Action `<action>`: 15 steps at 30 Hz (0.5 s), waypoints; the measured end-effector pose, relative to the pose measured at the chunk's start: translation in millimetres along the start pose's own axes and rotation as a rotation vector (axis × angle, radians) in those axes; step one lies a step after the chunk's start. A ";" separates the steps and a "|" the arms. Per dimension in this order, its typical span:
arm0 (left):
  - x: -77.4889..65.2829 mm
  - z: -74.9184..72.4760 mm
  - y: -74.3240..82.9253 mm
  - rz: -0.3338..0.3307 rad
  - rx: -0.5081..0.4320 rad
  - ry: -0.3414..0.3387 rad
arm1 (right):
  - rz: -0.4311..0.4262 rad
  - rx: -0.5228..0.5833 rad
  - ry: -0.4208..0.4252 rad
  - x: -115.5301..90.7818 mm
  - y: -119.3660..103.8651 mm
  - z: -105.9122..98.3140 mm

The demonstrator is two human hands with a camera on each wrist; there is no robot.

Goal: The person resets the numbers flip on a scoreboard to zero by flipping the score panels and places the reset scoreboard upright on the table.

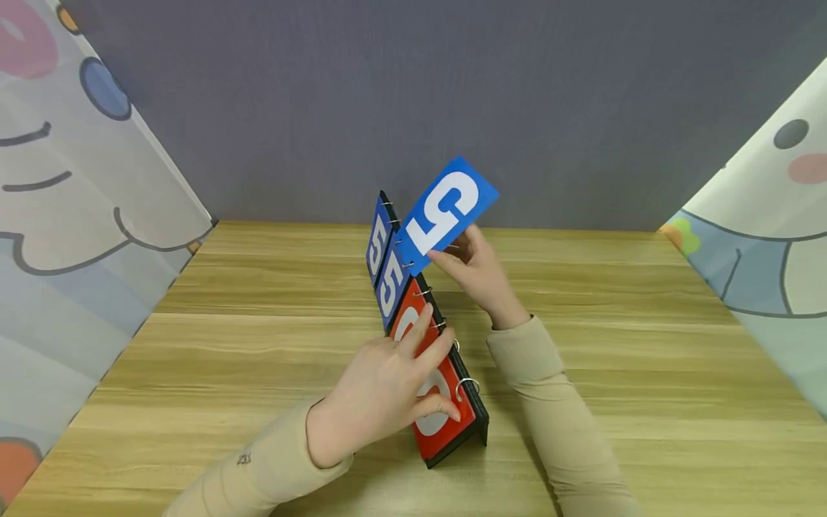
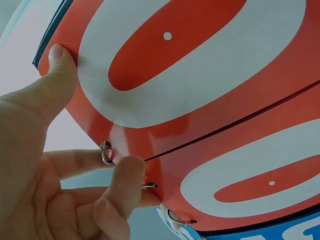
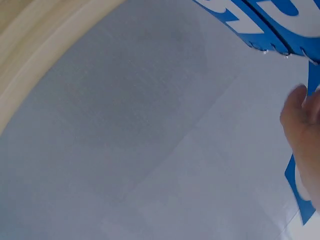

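A tabletop flip scoreboard (image 1: pixel 481 424) with a black tent-shaped stand and metal rings stands lengthwise on the table. Two blue cards with a white 5 hang at its far part, and two red cards (image 2: pixel 167 60) with a white 0 at its near part. My right hand (image 1: pixel 481 276) pinches a lifted blue number card (image 1: pixel 446 212), marked 5 and still on its rings, thumb on its face. My left hand (image 1: pixel 388 384) holds the near part at its ringed edge; the thumb (image 2: pixel 62 65) presses the nearest red card. In the right wrist view, my right hand (image 3: pixel 305 135) is partly cut off.
The scoreboard stands on a wood-grain table (image 1: pixel 258 345). A grey panel (image 1: pixel 413 108) rises behind the table. Cartoon-printed sheets line the left (image 1: pixel 64 301) and right (image 1: pixel 782 237) sides.
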State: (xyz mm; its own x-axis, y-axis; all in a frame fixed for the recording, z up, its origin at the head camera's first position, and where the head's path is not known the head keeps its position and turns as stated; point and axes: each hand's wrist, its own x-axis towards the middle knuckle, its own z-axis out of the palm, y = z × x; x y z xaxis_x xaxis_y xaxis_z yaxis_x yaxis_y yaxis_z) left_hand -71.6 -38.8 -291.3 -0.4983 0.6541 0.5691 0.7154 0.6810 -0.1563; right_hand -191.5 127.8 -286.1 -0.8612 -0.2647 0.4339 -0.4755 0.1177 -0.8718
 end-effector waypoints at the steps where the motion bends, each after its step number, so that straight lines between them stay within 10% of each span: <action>1: -0.1 0.1 -0.1 0.002 0.003 0.004 | 0.012 -0.021 -0.024 0.6 1.3 1.6; 15: -0.3 1.8 0.4 0.000 0.009 0.019 | 0.061 -0.157 -0.149 10.9 6.1 14.5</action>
State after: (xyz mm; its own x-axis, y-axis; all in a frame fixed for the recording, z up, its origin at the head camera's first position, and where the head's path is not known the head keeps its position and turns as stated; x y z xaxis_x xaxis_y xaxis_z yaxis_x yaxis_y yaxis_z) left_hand -72.0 -38.1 -292.9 -0.4887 0.6477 0.5845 0.7109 0.6840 -0.1636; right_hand -201.2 111.7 -290.0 -0.8583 -0.3901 0.3333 -0.4559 0.2818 -0.8442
